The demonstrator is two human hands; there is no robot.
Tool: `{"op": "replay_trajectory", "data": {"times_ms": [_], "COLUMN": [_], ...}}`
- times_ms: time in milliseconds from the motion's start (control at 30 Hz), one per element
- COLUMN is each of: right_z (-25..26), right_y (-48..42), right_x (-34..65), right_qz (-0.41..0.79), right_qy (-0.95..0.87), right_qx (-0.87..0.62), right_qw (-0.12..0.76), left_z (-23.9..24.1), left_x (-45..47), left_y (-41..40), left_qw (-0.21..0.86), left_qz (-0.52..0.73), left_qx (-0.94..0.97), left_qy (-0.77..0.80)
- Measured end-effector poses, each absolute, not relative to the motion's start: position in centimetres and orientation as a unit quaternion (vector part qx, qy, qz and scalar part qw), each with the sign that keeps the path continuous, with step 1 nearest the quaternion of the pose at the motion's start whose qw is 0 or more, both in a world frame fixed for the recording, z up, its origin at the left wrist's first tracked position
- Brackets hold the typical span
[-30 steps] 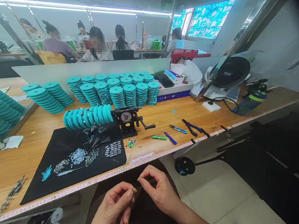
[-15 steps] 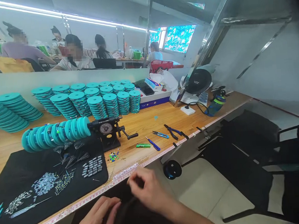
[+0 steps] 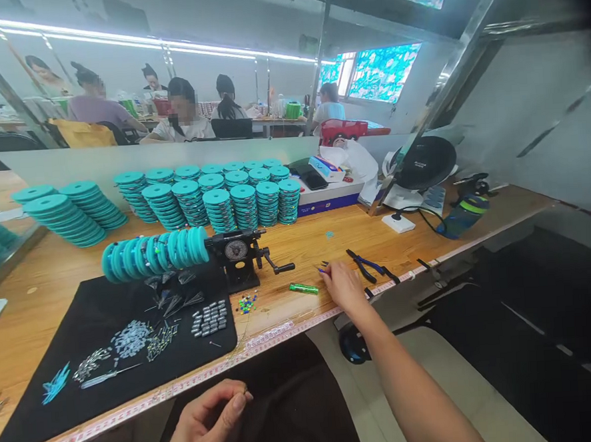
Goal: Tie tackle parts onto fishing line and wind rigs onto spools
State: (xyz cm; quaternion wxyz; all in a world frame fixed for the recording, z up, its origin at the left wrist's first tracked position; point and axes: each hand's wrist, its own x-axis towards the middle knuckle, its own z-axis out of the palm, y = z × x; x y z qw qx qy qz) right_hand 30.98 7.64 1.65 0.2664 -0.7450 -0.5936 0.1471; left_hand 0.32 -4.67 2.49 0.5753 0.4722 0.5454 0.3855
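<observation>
The work looks partway done, we think: past our left hand (image 3: 207, 416), lots of teal discs (image 3: 219, 212) stand in stacks with line and tiny bits wound on them, and more sit on the rod (image 3: 154, 253) of the black crank machine (image 3: 236, 251). But heaps of loose parts lie on the mat (image 3: 105, 306) beyond that hand, so plenty seems left. Our left thumb and finger pinch a tiny dark bit (image 3: 245, 389), too small for us to name. Our right hand (image 3: 344, 286) is down over a blue tool (image 3: 322, 270) on the wooden tabletop (image 3: 297, 244); we cannot tell if it grips. Just left of it lies a smooth green tube (image 3: 303, 288), and just right, hard pliers (image 3: 362, 266). Round beads (image 3: 247, 304) and shiny gray lumps (image 3: 210, 318) lie beyond our left hand. The mat looks soft and flat.
</observation>
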Motion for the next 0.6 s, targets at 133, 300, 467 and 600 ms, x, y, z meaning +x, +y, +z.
{"op": "replay_trajectory", "data": {"times_ms": [133,300,467,600], "right_z": [3.0,3.4,2.5,2.9], "right_y": [2.7,-3.6,-4.5,-4.7], "right_x": [26.1,19.4,17.4,17.3], "right_qz": [0.245,0.596,0.64,0.572], "right_qy": [-0.633,-0.569,-0.518,-0.571], "right_qx": [-0.671,-0.458,-0.438,-0.469], "right_qw": [0.298,0.335,0.36,0.357], "left_z": [1.7,1.4,2.1,1.6], "left_x": [0.6,0.9,0.2,-0.5], "left_y": [-4.7,-4.4,-4.6,-4.9], "left_qw": [0.627,0.679,0.685,0.688], "left_qz": [0.418,0.419,0.379,0.392], "left_qx": [0.394,0.395,0.444,0.411], "left_qy": [0.526,0.456,0.436,0.452]}}
